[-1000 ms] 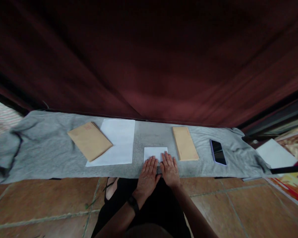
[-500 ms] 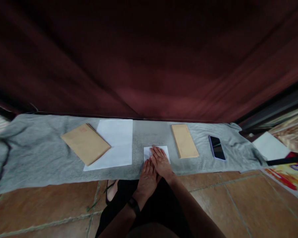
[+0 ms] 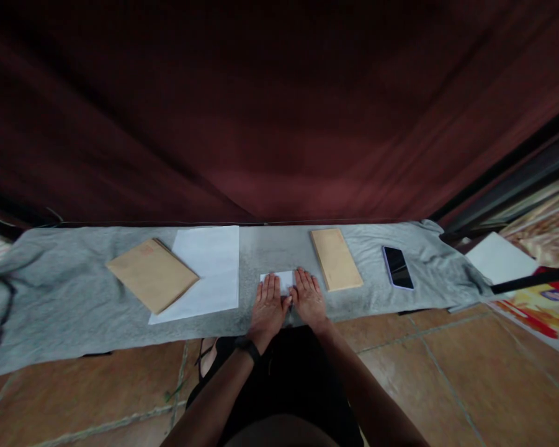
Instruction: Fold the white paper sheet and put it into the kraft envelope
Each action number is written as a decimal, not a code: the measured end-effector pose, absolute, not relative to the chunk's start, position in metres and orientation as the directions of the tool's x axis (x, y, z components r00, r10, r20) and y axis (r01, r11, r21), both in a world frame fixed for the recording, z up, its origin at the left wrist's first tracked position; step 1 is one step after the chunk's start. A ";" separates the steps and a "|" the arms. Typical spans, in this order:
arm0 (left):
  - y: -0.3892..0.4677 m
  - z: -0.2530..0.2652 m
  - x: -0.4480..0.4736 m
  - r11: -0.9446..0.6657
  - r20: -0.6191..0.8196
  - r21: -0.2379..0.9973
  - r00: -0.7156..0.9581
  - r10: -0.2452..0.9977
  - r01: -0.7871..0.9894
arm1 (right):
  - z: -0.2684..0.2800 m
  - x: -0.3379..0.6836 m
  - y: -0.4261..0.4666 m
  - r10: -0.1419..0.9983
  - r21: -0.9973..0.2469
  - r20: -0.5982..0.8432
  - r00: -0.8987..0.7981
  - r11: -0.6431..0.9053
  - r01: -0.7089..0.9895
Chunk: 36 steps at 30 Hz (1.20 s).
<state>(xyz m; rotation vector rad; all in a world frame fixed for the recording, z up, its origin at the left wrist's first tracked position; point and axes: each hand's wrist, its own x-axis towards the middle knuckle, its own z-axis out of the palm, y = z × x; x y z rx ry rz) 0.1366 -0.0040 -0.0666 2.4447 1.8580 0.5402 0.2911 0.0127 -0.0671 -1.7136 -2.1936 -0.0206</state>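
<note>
A small folded sheet of white paper (image 3: 286, 280) lies on the grey cloth, near its front edge. My left hand (image 3: 267, 305) rests flat on the paper's left part, fingers stretched forward. On the right part lies my right hand (image 3: 309, 299), also flat with its fingers extended. The two thumbs come close together over the near side of the paper. Between the hands a strip of white shows; the rest of the paper is covered by them. A dark band circles my left wrist.
Brown envelopes (image 3: 152, 273) overlap a stack of white paper (image 3: 218, 267) on the left. More brown envelopes (image 3: 337, 259) lie to the right, then a phone (image 3: 398, 268). The grey cloth (image 3: 74, 310) covers a narrow surface before a dark red curtain (image 3: 270, 136).
My hands, which overlapped on the paper, have moved apart to its left and right sides. The paper now shows as a narrower strip. The whole view has shifted slightly.
</note>
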 end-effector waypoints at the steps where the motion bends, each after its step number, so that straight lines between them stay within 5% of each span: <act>1: 0.000 -0.066 0.134 -0.285 0.259 0.228 0.224 0.939 0.931 | -0.067 0.291 0.013 0.936 -0.208 0.291 -0.198 0.264 0.942; 31: 0.001 -0.056 0.101 -0.311 0.209 0.132 0.280 0.937 0.941 | -0.063 0.305 -0.021 0.934 -0.224 0.322 -0.153 0.232 0.946; 36: 0.003 -0.054 0.101 -0.283 0.204 0.251 0.235 0.950 0.926 | -0.062 0.294 -0.033 0.927 -0.226 0.286 -0.241 0.310 0.924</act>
